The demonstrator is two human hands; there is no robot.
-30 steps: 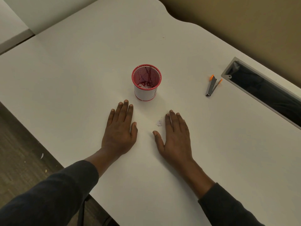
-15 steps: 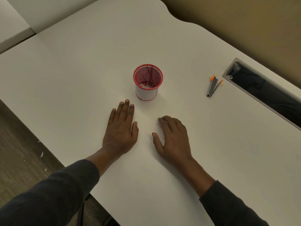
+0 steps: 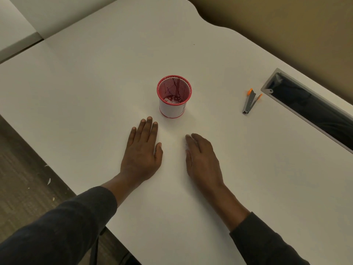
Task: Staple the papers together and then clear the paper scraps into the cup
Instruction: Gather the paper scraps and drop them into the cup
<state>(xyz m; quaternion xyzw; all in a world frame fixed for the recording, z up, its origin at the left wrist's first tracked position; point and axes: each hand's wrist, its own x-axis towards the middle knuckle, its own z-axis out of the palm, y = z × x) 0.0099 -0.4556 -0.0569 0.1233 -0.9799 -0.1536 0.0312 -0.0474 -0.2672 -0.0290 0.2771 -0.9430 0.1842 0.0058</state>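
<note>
A red mesh cup (image 3: 172,109) stands upright at mid-table, with white paper scraps (image 3: 172,100) lying in its bottom. My left hand (image 3: 142,152) lies flat on the white table (image 3: 95,83) just in front and left of the cup, holding nothing. My right hand (image 3: 201,157) rests to its right with the fingers curled down and the thumb tucked under. A small white paper scrap (image 3: 186,148) shows at the fingertips, pinched under them. A grey stapler with orange ends (image 3: 250,102) lies at the right. No sheets of paper are in view.
A dark cable slot (image 3: 309,109) with a grey frame is cut into the table at the far right, just beyond the stapler. The table's front-left edge drops to a wooden floor (image 3: 23,169) with a few white bits on it.
My right hand was flat beside a white scrap. Its fingers have since curled over the scrap and closed on it. The left hand, cup and stapler have not moved.
</note>
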